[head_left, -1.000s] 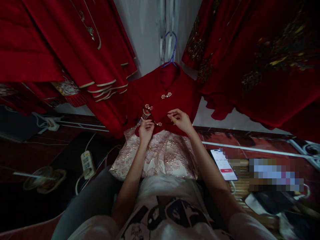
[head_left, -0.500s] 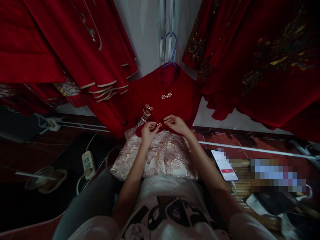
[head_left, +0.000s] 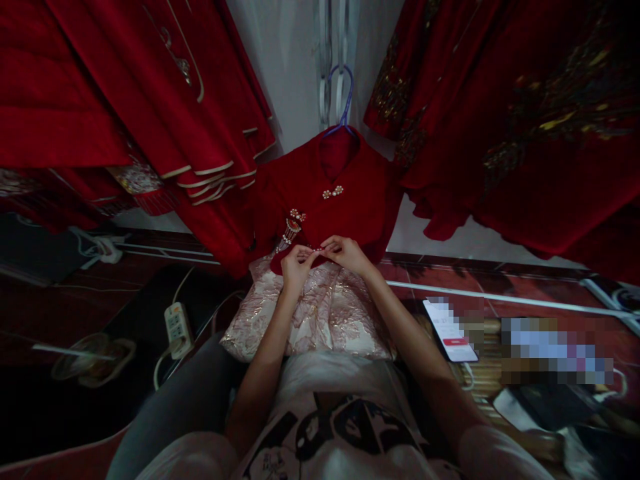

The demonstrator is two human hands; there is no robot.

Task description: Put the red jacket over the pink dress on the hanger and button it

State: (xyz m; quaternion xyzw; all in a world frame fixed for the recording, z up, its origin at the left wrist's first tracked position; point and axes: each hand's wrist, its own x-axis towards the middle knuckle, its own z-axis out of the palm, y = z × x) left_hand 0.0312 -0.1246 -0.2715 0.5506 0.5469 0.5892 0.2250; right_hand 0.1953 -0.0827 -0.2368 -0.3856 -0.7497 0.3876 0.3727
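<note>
A red jacket (head_left: 345, 220) hangs on a blue hanger (head_left: 344, 100) in front of me, above a pale pink and gold brocade skirt (head_left: 320, 313). At the jacket's lower front, my left hand (head_left: 297, 263) and my right hand (head_left: 345, 252) meet fingertip to fingertip. Both pinch a small pearl clasp (head_left: 319, 251), which their fingers mostly cover. Higher on the chest sits another pearl clasp (head_left: 333, 193). A beaded tassel ornament (head_left: 291, 230) hangs on the jacket just above my left hand.
Red garments (head_left: 200, 133) hang at the left, and embroidered red garments (head_left: 500, 133) at the right. A power strip (head_left: 178, 330) lies at lower left. On a slatted bamboo surface (head_left: 487, 367) at right rests a lit phone (head_left: 453, 333). A white rod (head_left: 500, 298) runs behind it.
My right hand has moved left and slightly down, so its fingertips now meet my left hand's at the clasp. My left hand has barely moved.
</note>
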